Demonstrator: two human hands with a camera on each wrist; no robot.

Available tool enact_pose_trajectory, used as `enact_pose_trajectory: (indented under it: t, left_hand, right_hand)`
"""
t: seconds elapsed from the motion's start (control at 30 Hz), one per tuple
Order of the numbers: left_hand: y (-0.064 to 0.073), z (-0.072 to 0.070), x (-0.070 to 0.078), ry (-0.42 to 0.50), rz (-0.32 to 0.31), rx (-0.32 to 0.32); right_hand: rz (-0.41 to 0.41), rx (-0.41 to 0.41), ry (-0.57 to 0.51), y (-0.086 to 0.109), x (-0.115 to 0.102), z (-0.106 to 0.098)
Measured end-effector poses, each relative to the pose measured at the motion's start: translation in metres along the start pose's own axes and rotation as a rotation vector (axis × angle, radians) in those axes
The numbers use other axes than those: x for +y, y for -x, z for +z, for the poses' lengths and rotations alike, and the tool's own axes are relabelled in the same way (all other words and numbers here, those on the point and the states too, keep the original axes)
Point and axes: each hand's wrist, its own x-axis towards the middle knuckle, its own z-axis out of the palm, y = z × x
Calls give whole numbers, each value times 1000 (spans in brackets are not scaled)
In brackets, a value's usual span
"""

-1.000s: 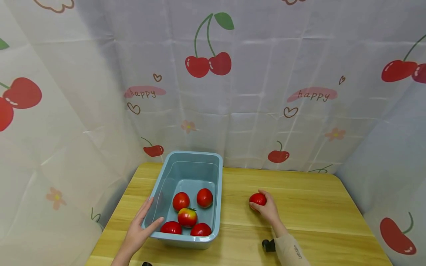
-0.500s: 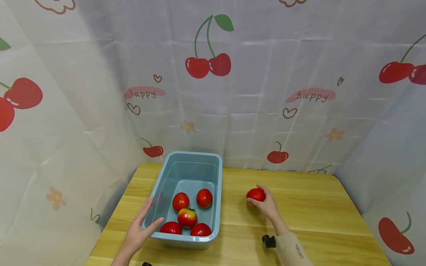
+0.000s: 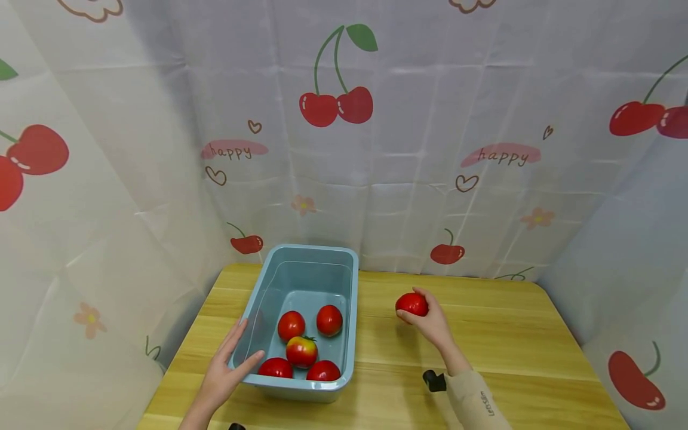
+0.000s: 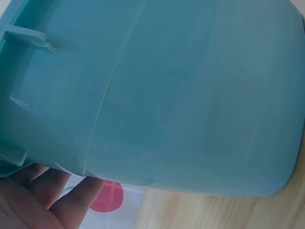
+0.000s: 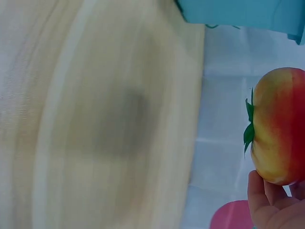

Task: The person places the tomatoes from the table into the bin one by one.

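My right hand [image 3: 432, 325] holds a tomato [image 3: 412, 304] above the table, to the right of the blue plastic bin [image 3: 355, 310]. In the right wrist view the tomato [image 5: 281, 126] shows a yellow-red side and green leaves, with fingertips against its lower side. My left hand [image 3: 223, 373] grips the bin's near left corner, thumb over the rim and fingers along the outside. From the left wrist, the bin's outer wall [image 4: 167, 95] fills most of the view, and the fingers [image 4: 78, 200] show at its edge. Several tomatoes [image 3: 302, 352] lie in the bin's nearer half.
The wooden table [image 3: 484, 334] backs onto a white curtain [image 3: 398, 197] printed with cherries, which also encloses both sides. A small black object [image 3: 434, 380] sits at the right sleeve [image 3: 475, 397].
My right hand has raised the tomato and shifted it slightly away from me and to the left. The left hand and the bin stay where they were.
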Motion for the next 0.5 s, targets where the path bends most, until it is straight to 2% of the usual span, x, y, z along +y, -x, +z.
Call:
enact_pose_trajectory:
  t: [0.5]
  left_hand:
    - [-1, 0, 2, -11, -18, -7]
  right_hand:
    - [-91, -15, -7, 8, -38, -3]
